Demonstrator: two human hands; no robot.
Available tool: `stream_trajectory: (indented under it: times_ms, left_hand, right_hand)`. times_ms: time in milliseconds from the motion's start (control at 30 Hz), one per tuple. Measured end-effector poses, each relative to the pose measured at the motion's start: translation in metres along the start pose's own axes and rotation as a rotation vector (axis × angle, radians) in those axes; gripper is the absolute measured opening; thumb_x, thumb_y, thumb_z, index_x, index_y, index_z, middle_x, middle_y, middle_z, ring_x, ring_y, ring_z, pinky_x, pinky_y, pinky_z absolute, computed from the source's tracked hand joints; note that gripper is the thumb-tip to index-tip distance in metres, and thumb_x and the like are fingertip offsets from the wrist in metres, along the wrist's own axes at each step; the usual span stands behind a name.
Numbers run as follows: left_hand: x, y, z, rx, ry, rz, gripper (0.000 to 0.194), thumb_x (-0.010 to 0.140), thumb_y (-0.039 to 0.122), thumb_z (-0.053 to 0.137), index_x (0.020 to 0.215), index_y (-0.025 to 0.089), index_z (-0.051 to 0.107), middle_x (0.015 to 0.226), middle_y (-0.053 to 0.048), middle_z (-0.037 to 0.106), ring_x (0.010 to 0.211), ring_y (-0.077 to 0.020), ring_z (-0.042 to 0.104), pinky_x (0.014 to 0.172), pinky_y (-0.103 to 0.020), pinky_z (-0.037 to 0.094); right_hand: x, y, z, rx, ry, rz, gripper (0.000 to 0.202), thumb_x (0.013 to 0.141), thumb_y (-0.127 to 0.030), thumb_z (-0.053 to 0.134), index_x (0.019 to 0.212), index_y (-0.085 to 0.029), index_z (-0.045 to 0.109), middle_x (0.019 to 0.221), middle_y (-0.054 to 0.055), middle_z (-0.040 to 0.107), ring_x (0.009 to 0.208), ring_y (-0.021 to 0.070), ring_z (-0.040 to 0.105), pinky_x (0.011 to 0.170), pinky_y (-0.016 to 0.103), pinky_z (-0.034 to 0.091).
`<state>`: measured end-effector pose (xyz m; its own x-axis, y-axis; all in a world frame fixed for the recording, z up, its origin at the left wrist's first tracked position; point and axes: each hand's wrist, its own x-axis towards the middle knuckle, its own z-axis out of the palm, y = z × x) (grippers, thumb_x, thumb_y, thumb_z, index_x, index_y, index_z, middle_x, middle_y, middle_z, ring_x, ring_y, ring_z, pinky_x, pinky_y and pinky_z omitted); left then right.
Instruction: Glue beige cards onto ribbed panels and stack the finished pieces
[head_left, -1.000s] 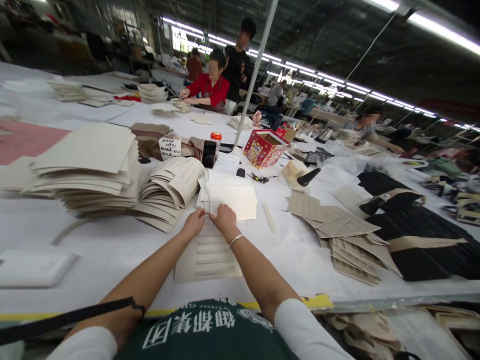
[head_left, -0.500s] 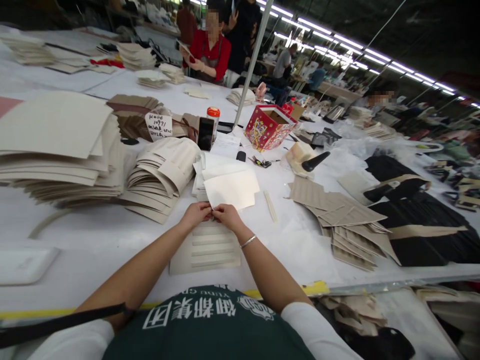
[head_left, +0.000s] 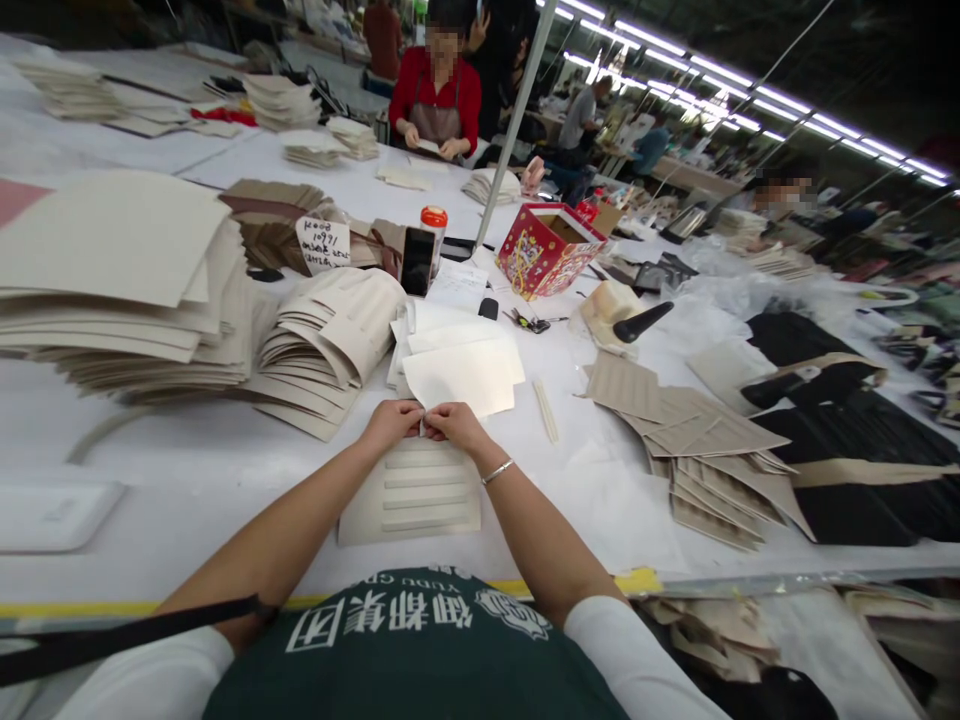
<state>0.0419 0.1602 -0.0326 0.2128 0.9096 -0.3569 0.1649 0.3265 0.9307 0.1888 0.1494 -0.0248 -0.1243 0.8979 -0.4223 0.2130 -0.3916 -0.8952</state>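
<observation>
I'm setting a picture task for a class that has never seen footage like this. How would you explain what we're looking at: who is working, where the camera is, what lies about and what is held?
There is no machine here, just a person's bare left hand and right hand. The camera is worn on their head, looking forward and down, so their arms reach away from us.

On the white table, a pale panel with raised strips lies nearest them. White sheets lie just beyond the hands, big stacks to the left, and a red box farther back. Someone in red is across the table.

The fingertips come close together at the panel's far edge; what they may hold is too small to tell.
</observation>
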Motion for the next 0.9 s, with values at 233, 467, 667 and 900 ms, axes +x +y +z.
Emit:
stream_trajectory:
  times_ms: [233,467,667,900]
  left_hand:
    - [0.005,-0.004,0.000,-0.008,-0.003,-0.002,0.014,0.064,0.029,0.062,0.062,0.016,0.065,0.056,0.002,0.062,0.056,-0.0123,0.059,0.062,-0.026,0.052]
    - [0.002,0.000,-0.002,-0.047,-0.069,-0.001,0.017,0.064,0.032,0.062,0.060,0.017,0.063,0.059,0.002,0.064,0.061,-0.0139,0.061,0.065,-0.027,0.053]
    - [0.000,0.004,-0.007,-0.056,-0.172,0.041,0.019,0.059,0.034,0.067,0.067,0.017,0.067,0.066,0.001,0.067,0.065,-0.0150,0.062,0.066,-0.026,0.052]
    - [0.002,0.001,-0.005,-0.129,-0.153,0.027,0.023,0.058,0.038,0.068,0.066,0.017,0.064,0.065,0.001,0.065,0.065,-0.0160,0.063,0.069,-0.031,0.053]
  right_hand:
    - [0.007,0.003,0.001,-0.054,-0.008,-0.041,0.011,0.070,-0.018,0.059,0.060,-0.015,0.061,0.049,-0.003,0.058,0.047,0.0085,0.053,0.050,0.018,0.045]
    - [0.010,0.003,0.000,-0.035,0.001,-0.022,0.010,0.067,-0.016,0.056,0.057,-0.015,0.059,0.049,-0.003,0.057,0.046,0.0080,0.051,0.048,0.018,0.044]
    - [0.002,-0.010,-0.006,-0.024,-0.056,0.000,0.009,0.067,-0.019,0.057,0.062,-0.013,0.062,0.051,-0.002,0.057,0.047,0.0074,0.050,0.047,0.018,0.042]
    - [0.001,-0.018,-0.012,-0.068,-0.074,-0.095,0.010,0.063,-0.021,0.059,0.058,-0.013,0.063,0.050,-0.002,0.056,0.048,0.0074,0.047,0.046,0.018,0.035]
